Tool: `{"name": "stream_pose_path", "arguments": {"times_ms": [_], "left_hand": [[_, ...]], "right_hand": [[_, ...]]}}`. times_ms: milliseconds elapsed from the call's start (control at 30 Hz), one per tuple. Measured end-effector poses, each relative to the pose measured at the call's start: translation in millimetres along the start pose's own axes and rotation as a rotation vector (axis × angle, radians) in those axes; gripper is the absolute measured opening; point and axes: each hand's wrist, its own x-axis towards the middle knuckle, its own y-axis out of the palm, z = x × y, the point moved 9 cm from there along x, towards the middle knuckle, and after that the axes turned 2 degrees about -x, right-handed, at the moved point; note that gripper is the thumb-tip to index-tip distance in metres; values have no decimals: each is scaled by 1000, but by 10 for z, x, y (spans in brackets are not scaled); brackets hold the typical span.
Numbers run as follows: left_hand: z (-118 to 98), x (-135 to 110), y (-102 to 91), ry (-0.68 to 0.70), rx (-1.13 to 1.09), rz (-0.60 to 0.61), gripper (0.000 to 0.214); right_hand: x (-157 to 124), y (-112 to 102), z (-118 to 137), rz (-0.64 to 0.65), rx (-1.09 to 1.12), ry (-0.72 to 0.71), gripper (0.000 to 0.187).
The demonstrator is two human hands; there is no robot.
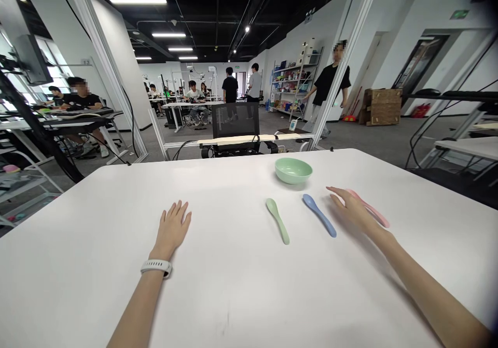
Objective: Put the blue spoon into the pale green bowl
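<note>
My left hand lies flat on the white table with its fingers apart, touching nothing else, and a white wristband circles that wrist. Three spoon-shaped utensils lie on the table: a pale green spoon, a blue spoon and a pink spoon. My right hand is open over the pink spoon's near side and hides part of it. The blue spoon lies just left of those fingertips. A pale green bowl stands beyond the spoons, and its inside looks bare.
A white metal frame rises beyond the table's far edge, with a dark monitor behind it. Farther back, people sit at desks, others stand, and there are loaded shelves and a wooden crate. Another white table stands at right.
</note>
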Motion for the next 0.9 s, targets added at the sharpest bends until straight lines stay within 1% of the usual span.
{"name": "stream_pose_path", "arguments": {"times_ms": [33,100,200,267,367,400,467,533,600,667,733,800,900], "left_hand": [[-1,0,-2,-3,0,5,64],[-4,-2,-2,-7,0,12,64],[-5,-1,1,-6,4,1,63],[1,3,3,-2,9,-22,62],[12,12,14,12,11,-49,61],[16,15,19,15,10,-52,61],[22,20,27,18,7,-51,61],[25,21,31,13,7,-45,61],[26,19,32,6,7,-37,61],[26,16,34,2,5,-29,62],[22,14,34,7,-4,-27,63],[17,14,27,19,-15,-36,63],[17,14,26,31,-26,-53,63]], "right_hand": [[-32,-43,48,-1,-4,21,60],[-136,-63,153,40,-25,81,64],[-351,14,339,120,-58,129,69],[-476,87,453,156,-53,121,62],[-572,147,560,177,-5,99,44],[-575,136,576,169,15,99,41],[-540,56,592,128,47,106,41],[-451,-88,615,61,61,105,45],[-304,-262,671,-11,56,79,48],[-100,-431,754,-78,38,41,48],[154,-541,860,-118,15,-3,45],[436,-547,973,-103,-20,-39,41],[828,-394,1103,-22,-121,-45,40]]}}
